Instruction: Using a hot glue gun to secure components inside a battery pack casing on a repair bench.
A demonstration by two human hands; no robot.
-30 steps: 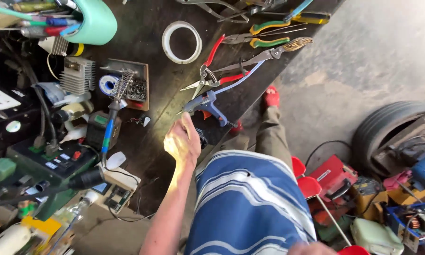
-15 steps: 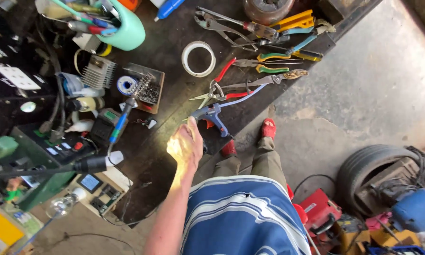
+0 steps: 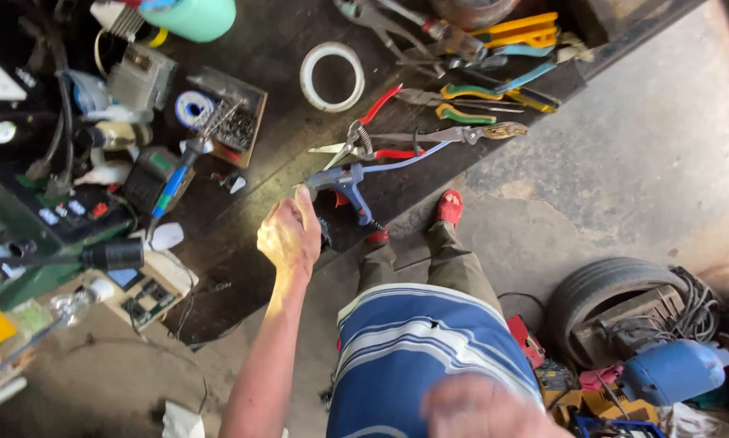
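2 hands seen: left hand [image 3: 290, 237] half-curled, empty, just beside blue glue gun [image 3: 350, 183] on table [image 3: 243, 243]; right hand [image 3: 482, 408] blurred, grip untellable.

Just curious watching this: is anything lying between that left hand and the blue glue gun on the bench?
Nothing visible does. The left hand sits right at the blue glue gun, its fingers by the gun's back end.
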